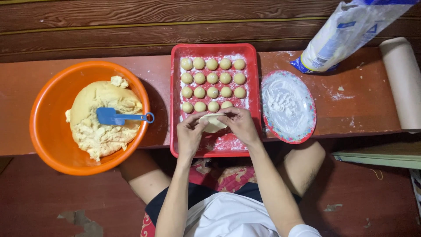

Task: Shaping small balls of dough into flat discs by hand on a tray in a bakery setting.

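Head view, looking down: the left hand point(189, 135) and right hand point(240, 124) are together pinching a pale dough piece point(212, 124) by its edges over the near end of a red tray point(175, 94), just below rows of dough balls point(213, 78). The dough looks soft, light and slightly sticky, likely best held gently at the rim. An orange bowl point(44, 140) is sitting left on the tabletop point(359, 114), a floured plate point(307, 125) right

I sit at a low reddish-brown wooden bench point(87, 74) dusted with flour, dark wooden wall planks point(131, 22) behind it, worn red floor point(66, 202) with chipped patches beneath me.
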